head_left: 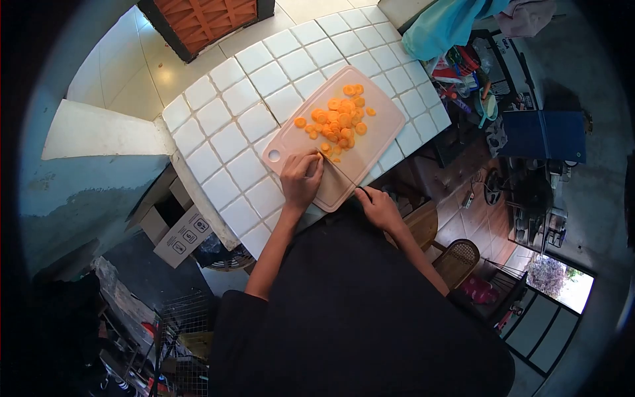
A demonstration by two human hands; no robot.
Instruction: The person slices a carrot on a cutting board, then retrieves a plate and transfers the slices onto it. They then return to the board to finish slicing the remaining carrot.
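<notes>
A pink cutting board (390, 120) lies at an angle on the white-tiled counter, with a round hole in one corner. Sliced carrot rounds (340, 119) are heaped over its middle, some of them scattered singly. My left hand (302, 177) rests on the near part of the board, fingers bent and pinched around a small carrot end that is mostly hidden. In my right hand (381, 208), at the board's near edge, is the dark handle of a knife (340, 173). Its thin blade reaches across the board to my left fingertips.
The tiled counter (228, 135) surrounds the board. An open cardboard box (182, 235) stands below its left edge. To the right are a wooden chair (460, 261), a turquoise cloth (440, 30) and a cluttered pile of household things (466, 79).
</notes>
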